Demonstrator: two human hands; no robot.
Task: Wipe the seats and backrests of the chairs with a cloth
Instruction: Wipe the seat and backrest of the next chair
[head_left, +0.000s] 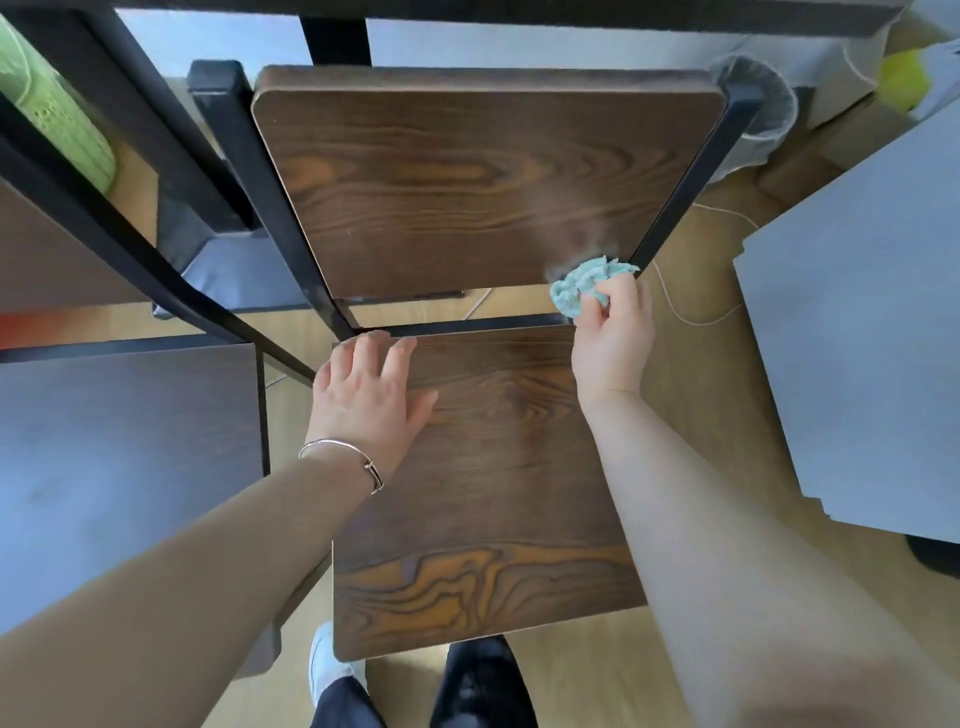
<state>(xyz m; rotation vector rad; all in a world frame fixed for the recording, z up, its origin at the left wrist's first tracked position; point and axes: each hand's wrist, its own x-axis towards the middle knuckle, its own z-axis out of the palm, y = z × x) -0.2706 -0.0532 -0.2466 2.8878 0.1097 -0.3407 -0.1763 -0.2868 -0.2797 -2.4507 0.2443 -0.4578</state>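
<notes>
Pale wood floor (727, 415) lies under a brown chair seen from above. Right hand (613, 338) has its fingers curled tight round a small blue-green cloth (582, 283), which is all bunched up. The cloth presses on the bottom right corner of the backrest (467, 182), just above the back right corner of the seat (493, 493), and right beside the black frame bar (691, 171) on that side. Left hand (363, 395) lies flat on the seat near its back left corner, fingers straight and spread, with the tips at the back edge. It holds nothing. A thin silver bracelet (343, 452) sits on that wrist. The cloth is well apart from the left hand, across the width of the seat. Past the left edge of the seat stands a second chair (130, 457) with a darker seat. A big grey board (872, 338) lies to the right. A white cord (691, 317) curls on the floor near the right hand. Behind the top right corner of the backrest is a bin (763, 104) with a clear bag in it. A white shoe (322, 660) shows below the front edge of the seat.
</notes>
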